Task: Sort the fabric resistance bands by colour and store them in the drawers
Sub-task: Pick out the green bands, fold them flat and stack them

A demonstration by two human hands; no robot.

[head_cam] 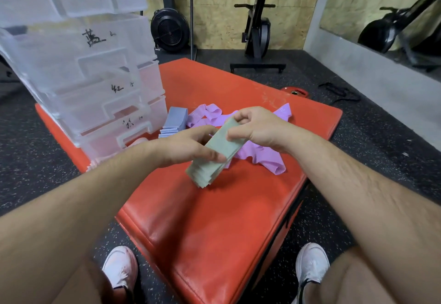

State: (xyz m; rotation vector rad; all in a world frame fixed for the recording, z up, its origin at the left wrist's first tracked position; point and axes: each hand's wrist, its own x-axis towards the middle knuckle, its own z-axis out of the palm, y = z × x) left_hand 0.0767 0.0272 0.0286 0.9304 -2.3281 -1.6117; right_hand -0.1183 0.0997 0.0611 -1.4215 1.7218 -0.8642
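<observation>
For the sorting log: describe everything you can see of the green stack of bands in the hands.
The green stack is a neat pile of flat, pale grey-green fabric bands, edges layered at its near end. It is held tilted above the red pad, the left hand gripping its middle and the right hand pinching its far end.

A big red soft box (202,220) sits on the dark speckled floor (35,160) in front of me. A tall stack of clear plastic drawers (100,103) stands by its left corner. Right beside the drawers lies a neat pile of blue bands (174,122). Loose purple bands (262,156) lie in a heap toward the right edge.
</observation>
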